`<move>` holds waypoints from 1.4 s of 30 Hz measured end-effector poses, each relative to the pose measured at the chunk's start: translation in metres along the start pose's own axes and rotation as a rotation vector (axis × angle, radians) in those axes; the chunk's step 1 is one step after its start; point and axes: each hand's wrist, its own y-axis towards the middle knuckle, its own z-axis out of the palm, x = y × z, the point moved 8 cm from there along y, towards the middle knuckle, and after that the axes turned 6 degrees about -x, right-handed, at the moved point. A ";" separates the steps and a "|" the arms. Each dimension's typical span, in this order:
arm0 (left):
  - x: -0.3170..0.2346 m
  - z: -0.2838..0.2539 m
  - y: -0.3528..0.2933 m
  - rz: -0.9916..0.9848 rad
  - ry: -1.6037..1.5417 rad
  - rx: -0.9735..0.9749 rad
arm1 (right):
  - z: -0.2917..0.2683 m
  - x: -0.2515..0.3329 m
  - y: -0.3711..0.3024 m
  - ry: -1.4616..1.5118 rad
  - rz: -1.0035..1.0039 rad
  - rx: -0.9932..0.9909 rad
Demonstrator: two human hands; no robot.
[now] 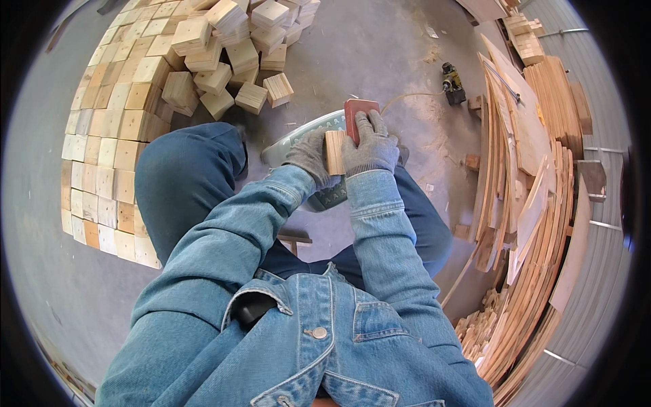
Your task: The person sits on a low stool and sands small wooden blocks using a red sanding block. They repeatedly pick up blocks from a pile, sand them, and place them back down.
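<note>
My left hand (311, 157), in a grey knit glove, is closed around a small wooden block (335, 153) with pale grain stripes. My right hand (372, 144), gloved the same way, grips a flat reddish-brown sanding block (352, 119), its fingers lying over the top. The sanding block sits just past the wooden block's far right corner; whether the two touch I cannot tell. Beneath both hands is a pale green plastic basin (290, 140) with a patterned wall, between my knees. My hands and forearms hide much of it.
Loose wooden blocks (251, 98) lie heaped beyond my left knee, beside neat rows of stacked blocks (106, 150). At the right lean long boards and wood strips (542, 224). A yellow-and-black cordless drill (453, 84) rests on the dusty floor (434, 146).
</note>
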 end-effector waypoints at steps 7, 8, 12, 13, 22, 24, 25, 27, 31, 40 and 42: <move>0.012 -0.008 -0.001 0.027 0.143 0.021 | -0.030 -0.011 -0.093 0.087 -0.067 -0.073; 0.011 -0.008 0.000 0.030 0.150 0.019 | -0.035 -0.014 -0.111 0.094 -0.077 -0.086; 0.011 -0.008 -0.005 0.039 0.172 -0.025 | -0.041 -0.010 -0.124 0.053 -0.068 -0.046; 0.010 -0.008 -0.005 0.040 0.161 -0.023 | -0.039 -0.010 -0.117 0.057 -0.079 -0.059; -0.018 -0.011 -0.001 0.077 0.156 -0.051 | -0.001 -0.002 0.003 -0.062 -0.041 -0.041; -0.012 -0.005 0.002 0.064 0.043 0.023 | -0.004 -0.007 -0.009 -0.004 -0.123 -0.126; -0.007 -0.002 0.002 0.054 -0.013 0.062 | -0.006 -0.009 -0.019 0.026 -0.162 -0.165; -0.007 -0.011 -0.005 0.077 0.145 0.001 | -0.019 -0.008 -0.053 0.036 -0.109 -0.094; -0.001 -0.007 0.000 0.014 0.125 0.098 | -0.044 -0.013 -0.120 0.074 -0.074 -0.048; -0.004 -0.012 -0.009 0.020 0.196 0.005 | -0.020 -0.007 -0.053 -0.012 -0.076 -0.123; -0.024 -0.011 -0.011 0.048 0.155 -0.016 | -0.012 -0.013 -0.025 -0.077 -0.064 -0.134</move>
